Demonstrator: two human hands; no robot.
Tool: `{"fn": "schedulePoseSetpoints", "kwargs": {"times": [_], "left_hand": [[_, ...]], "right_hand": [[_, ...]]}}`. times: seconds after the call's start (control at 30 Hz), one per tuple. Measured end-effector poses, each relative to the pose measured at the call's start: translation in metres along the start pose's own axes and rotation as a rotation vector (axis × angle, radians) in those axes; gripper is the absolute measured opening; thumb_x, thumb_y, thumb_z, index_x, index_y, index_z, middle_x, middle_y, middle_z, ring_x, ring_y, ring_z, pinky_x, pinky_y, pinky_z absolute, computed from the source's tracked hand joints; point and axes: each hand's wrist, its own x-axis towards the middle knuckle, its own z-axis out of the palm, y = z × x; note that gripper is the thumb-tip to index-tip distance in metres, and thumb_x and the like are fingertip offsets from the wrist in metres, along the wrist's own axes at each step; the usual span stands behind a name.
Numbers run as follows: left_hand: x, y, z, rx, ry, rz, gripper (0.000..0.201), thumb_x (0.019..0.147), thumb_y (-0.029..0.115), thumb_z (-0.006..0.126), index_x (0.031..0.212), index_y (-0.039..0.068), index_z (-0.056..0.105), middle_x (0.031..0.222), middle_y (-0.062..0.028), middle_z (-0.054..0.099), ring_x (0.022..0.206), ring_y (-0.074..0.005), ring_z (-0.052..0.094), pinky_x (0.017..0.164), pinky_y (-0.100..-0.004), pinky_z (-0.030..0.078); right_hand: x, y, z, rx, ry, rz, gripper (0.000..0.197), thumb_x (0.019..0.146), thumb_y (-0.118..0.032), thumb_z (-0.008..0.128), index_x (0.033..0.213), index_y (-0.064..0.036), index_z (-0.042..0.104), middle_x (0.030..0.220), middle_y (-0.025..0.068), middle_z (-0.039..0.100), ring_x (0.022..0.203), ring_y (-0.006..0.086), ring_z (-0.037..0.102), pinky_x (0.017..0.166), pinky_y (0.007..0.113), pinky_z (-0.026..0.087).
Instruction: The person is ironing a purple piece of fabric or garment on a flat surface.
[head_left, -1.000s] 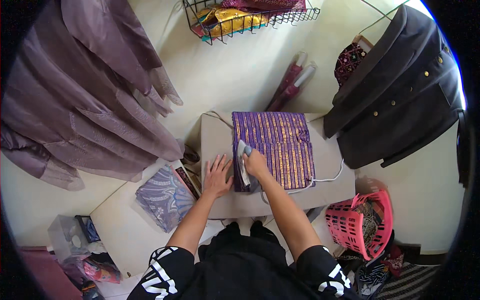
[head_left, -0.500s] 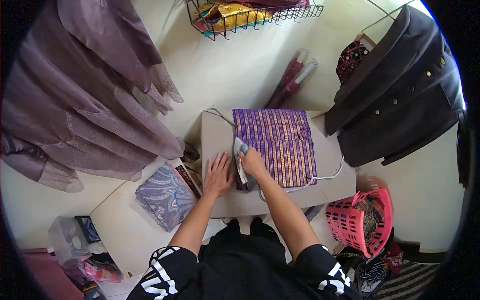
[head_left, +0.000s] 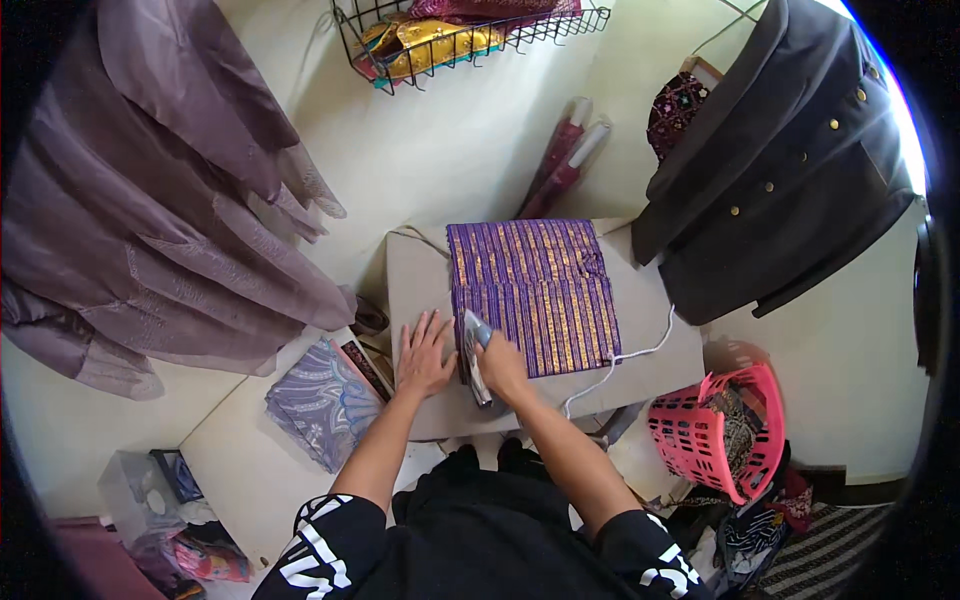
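A folded purple cloth with gold stripes [head_left: 535, 290] lies flat on a beige padded ironing table [head_left: 655, 345]. My right hand [head_left: 502, 366] is closed around the handle of a clothes iron [head_left: 476, 378]. The iron rests at the cloth's near left corner, its tip pointing away from me and its heel reaching past the near edge. Its soleplate is hidden beneath it. Flat on the table, just left of the iron and the cloth's left edge, my left hand [head_left: 426, 356] has its fingers spread and holds nothing. A pale cord [head_left: 645, 350] trails from near my right forearm across the table's right side.
Mauve garments [head_left: 170, 220] hang at the left, a dark buttoned jacket [head_left: 780, 170] at the right. Folded grey-blue patterned fabric [head_left: 320, 405] lies left of the table. A pink laundry basket [head_left: 690, 450] stands at the right. Above is a black wire rack [head_left: 480, 45] with cloth.
My right hand has drawn the iron toward me along the cloth's left edge. My left hand stays spread beside it. The whole view has shifted slightly.
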Motion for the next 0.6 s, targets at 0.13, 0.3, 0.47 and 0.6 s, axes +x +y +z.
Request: {"fn": "schedulePoseSetpoints", "kwargs": {"times": [0.13, 0.3, 0.47, 0.6], "left_hand": [[0.002, 0.002, 0.007, 0.076, 0.012, 0.064, 0.076, 0.093, 0.047, 0.06, 0.16, 0.022, 0.033, 0.166, -0.0126, 0.026, 0.155, -0.0347, 0.018, 0.123, -0.0614, 0.011], [0.0, 0.003, 0.005, 0.089, -0.003, 0.036, 0.078, 0.092, 0.05, 0.061, 0.16, 0.023, 0.033, 0.167, -0.0123, 0.024, 0.156, -0.035, 0.017, 0.122, -0.0643, 0.011], [0.007, 0.013, 0.008, 0.068, -0.023, 0.05, 0.075, 0.093, 0.045, 0.06, 0.159, 0.021, 0.034, 0.167, -0.0113, 0.024, 0.156, -0.0341, 0.016, 0.121, -0.0662, 0.011], [0.021, 0.045, 0.013, -0.005, -0.042, 0.098, 0.071, 0.095, 0.041, 0.058, 0.159, 0.02, 0.034, 0.168, -0.0087, 0.024, 0.155, -0.0311, 0.018, 0.12, -0.0677, 0.012]], "right_hand": [[0.037, 0.01, -0.009, -0.004, 0.074, -0.04, 0.037, 0.096, -0.028, 0.063, 0.109, 0.0064, 0.06, 0.098, 0.0346, 0.068, 0.096, 0.0507, 0.067, 0.086, 0.057, 0.053], [0.022, 0.028, -0.001, 0.047, 0.064, -0.024, 0.039, 0.097, -0.03, 0.063, 0.109, 0.0061, 0.06, 0.098, 0.0353, 0.068, 0.095, 0.0515, 0.066, 0.086, 0.058, 0.052], [0.0, 0.039, -0.015, -0.019, 0.032, 0.013, 0.041, 0.097, -0.036, 0.062, 0.111, 0.0028, 0.061, 0.097, 0.0349, 0.068, 0.095, 0.0521, 0.066, 0.085, 0.058, 0.052], [0.028, 0.049, -0.031, -0.026, 0.096, -0.008, 0.043, 0.098, -0.037, 0.06, 0.11, 0.0041, 0.061, 0.095, 0.0349, 0.068, 0.092, 0.0516, 0.067, 0.084, 0.057, 0.053]]}}
